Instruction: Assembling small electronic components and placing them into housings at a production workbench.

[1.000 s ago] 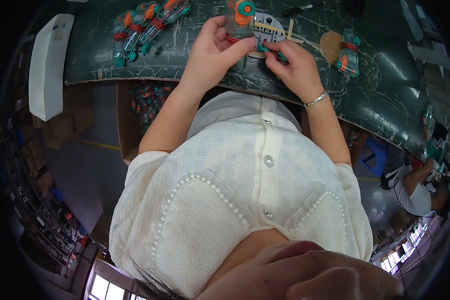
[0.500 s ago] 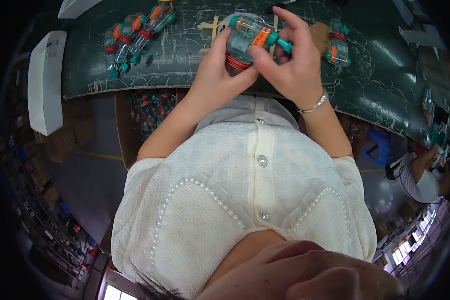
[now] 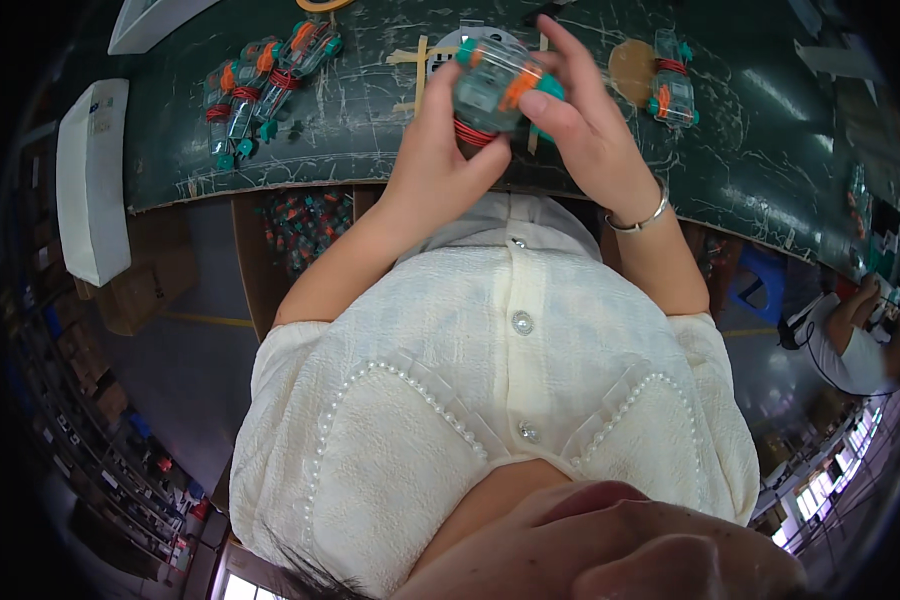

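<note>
A clear plastic device [image 3: 490, 82] with orange parts inside, teal end pieces and a coil of red wire at its lower side is held up in front of me over the table. My left hand [image 3: 444, 145] is closed around its left and lower side, thumb near the red wire. At its right end, the thumb of my right hand [image 3: 592, 135] presses by the orange part and a teal knob [image 3: 547, 92]. The right index finger points up and away; the other right fingers are partly hidden behind the device. Some blur covers the teal end.
Several similar devices [image 3: 260, 85] lie at the left of the dark green table [image 3: 370, 150], and more [image 3: 674, 95] at the right. A round grey fixture [image 3: 446, 62] with tape strips sits behind my hands. A white tray [image 3: 92, 190] stands left; a box of parts [image 3: 308, 225] is below the edge.
My right thumb has shifted from the device's middle toward its right end. The teal handle that stuck out to the right is now mostly covered by the hand.
</note>
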Action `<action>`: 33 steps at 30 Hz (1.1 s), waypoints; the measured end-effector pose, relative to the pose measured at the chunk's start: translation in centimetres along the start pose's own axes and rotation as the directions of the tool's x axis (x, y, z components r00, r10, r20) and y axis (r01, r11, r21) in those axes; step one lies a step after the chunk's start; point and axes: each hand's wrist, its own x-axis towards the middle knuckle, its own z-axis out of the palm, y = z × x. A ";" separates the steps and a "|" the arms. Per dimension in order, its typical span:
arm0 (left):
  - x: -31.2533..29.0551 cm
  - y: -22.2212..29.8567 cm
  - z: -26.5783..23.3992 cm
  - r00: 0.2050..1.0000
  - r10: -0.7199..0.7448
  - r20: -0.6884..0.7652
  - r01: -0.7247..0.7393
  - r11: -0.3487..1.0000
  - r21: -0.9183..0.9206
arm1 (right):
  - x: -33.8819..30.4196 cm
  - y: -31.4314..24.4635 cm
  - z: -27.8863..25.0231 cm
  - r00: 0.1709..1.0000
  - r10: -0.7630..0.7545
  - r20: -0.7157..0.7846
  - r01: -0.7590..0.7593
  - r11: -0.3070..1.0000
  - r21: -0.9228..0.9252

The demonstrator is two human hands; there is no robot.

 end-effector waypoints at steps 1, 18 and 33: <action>0.3 -0.3 -0.1 0.999 -0.016 -0.030 0.014 0.998 -0.060 | -0.1 0.9 -0.1 0.992 -0.123 -0.038 0.121 0.992 -0.047; 0.1 -1.3 -0.2 0.995 0.015 -0.096 -0.016 1.000 -0.011 | 0.3 -1.7 -4.0 0.923 -0.094 0.374 0.336 0.672 -0.660; 1.3 -0.4 -0.6 0.996 -0.031 -0.081 0.003 0.944 -0.329 | 0.5 2.7 -1.9 0.965 -0.235 0.115 0.256 0.760 -0.597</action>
